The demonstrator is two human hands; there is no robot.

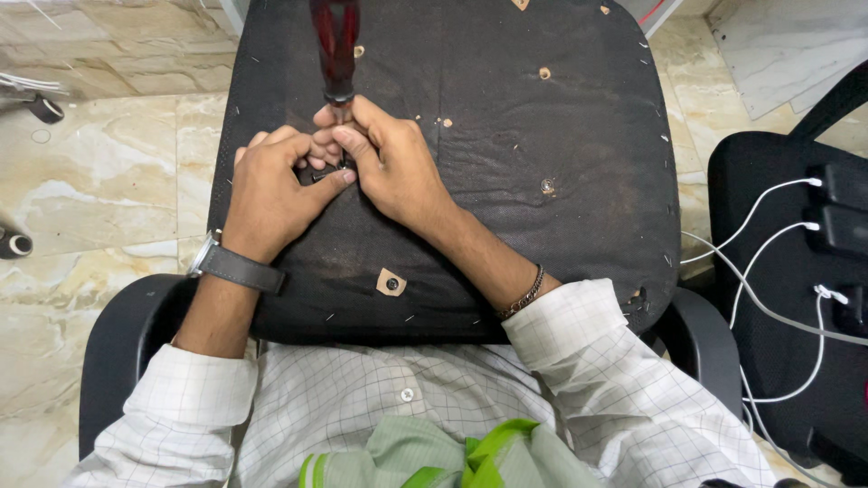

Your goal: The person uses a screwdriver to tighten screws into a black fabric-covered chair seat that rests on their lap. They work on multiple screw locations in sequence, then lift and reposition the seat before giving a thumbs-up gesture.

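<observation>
A black fabric-covered seat panel point(506, 208) lies underside up on a chair in front of me, with several screw holes in it. A screwdriver with a dark red translucent handle point(335, 45) stands upright on the panel. My right hand point(384, 163) grips its metal shaft just below the handle. My left hand point(276, 185) rests beside it, thumb and fingers pinched around the tip where it meets the panel. The tip and whatever it touches are hidden by my fingers.
A black armrest point(127, 334) sits at lower left, another point(705, 339) at lower right. A second black chair point(796, 271) at right carries dark devices with white cables point(750, 226). Marble floor tiles point(99, 190) surround the chair; a small dark roll point(14, 244) lies at far left.
</observation>
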